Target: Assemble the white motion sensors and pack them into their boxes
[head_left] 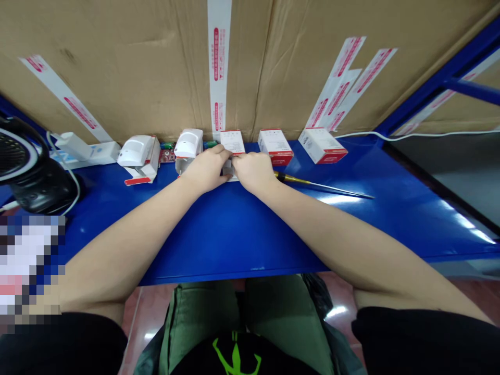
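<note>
Side by side at the back of the blue table, my left hand [207,171] and my right hand [254,173] are closed around a small white and red box [232,140]. My fingers and thumbs hide much of its front, so I cannot tell how far it is open. Left of my left hand, a white sensor housing [189,142] with a domed front rests on an open box. Behind that hand shows the end of a green cylinder [211,144]. A screwdriver [308,182] with a yellow and black handle lies just right of my right hand.
Two white and red boxes, one nearer [275,146] and one farther right [322,146], stand along the cardboard wall [156,67]. Leftward are another sensor housing [136,151] on a box, a red circuit board [167,156], a power strip [101,153] and a black fan-like device [35,177].
</note>
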Demonstrator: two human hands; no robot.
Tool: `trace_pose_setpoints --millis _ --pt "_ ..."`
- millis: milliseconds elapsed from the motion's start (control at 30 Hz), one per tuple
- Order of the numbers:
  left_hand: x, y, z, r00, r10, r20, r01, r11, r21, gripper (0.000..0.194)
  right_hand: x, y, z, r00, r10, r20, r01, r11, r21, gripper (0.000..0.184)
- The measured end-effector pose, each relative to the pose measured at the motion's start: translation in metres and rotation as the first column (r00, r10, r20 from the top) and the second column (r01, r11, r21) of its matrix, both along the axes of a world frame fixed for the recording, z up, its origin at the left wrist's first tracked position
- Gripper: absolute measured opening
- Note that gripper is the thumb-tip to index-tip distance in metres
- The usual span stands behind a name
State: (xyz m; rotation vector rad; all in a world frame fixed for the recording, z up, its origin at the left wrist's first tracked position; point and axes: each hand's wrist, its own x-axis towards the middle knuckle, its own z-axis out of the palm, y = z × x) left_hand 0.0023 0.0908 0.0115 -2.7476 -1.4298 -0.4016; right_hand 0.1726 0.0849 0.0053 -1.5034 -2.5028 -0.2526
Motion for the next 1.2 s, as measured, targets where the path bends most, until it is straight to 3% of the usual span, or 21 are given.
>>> trace_pose_setpoints --millis 100,200,333,467,600,767,867,967,1100,1200 --pt "0.002 -0.002 0.001 1.000 0.019 -0.022 -0.019 1.000 -0.003 0.050 0.003 -0.001 -0.001 0.999 0.047 0.002 -0.047 0.999 0.014 0.032" --pt "0.004 -0.006 0.003 0.997 0.055 -0.044 -0.056 0.998 -0.023 0.051 0.012 -0.002 -0.003 0.984 0.176 0.009 -0.176 0.983 0.042 0.027" --pt "0.006 -0.009 0.005 0.996 0.078 -0.047 -0.079 0.996 -0.029 0.048 0.029 -0.005 -0.005 0.915 0.401 -0.044 -0.396 0.914 0.084 0.024" --pt "0.007 -0.011 0.004 0.996 0.072 -0.044 -0.074 0.997 -0.027 0.054 0.045 -0.010 -0.003 0.840 0.532 -0.108 -0.519 0.845 0.125 0.023" --pt "0.007 -0.012 0.004 0.997 0.058 -0.049 -0.059 0.998 -0.024 0.064 0.058 -0.013 0.009 0.793 0.580 -0.187 -0.585 0.811 0.032 0.022" --pt "0.005 -0.012 0.001 0.998 0.032 -0.046 -0.033 0.999 -0.008 0.056 0.065 -0.023 0.032 0.682 0.658 -0.320 -0.717 0.687 -0.117 0.018" --pt "0.004 -0.012 0.000 0.999 0.011 -0.049 -0.011 1.000 0.005 0.054 0.064 -0.033 0.039 0.646 0.659 -0.385 -0.748 0.647 -0.147 0.017" --pt "0.004 -0.012 0.001 0.999 0.007 -0.045 -0.007 1.000 0.002 0.057 0.061 -0.038 0.036 0.654 0.618 -0.437 -0.738 0.647 -0.189 0.018" --pt "0.005 -0.013 0.001 0.998 0.021 -0.063 -0.023 0.999 -0.024 0.065 0.061 -0.036 0.026 0.649 0.529 -0.547 -0.709 0.682 -0.181 0.015" --pt "0.004 -0.013 -0.004 0.999 0.009 -0.039 -0.010 1.000 -0.017 0.076 0.064 -0.030 0.024 0.594 0.326 -0.735 -0.641 0.744 -0.188 0.007"
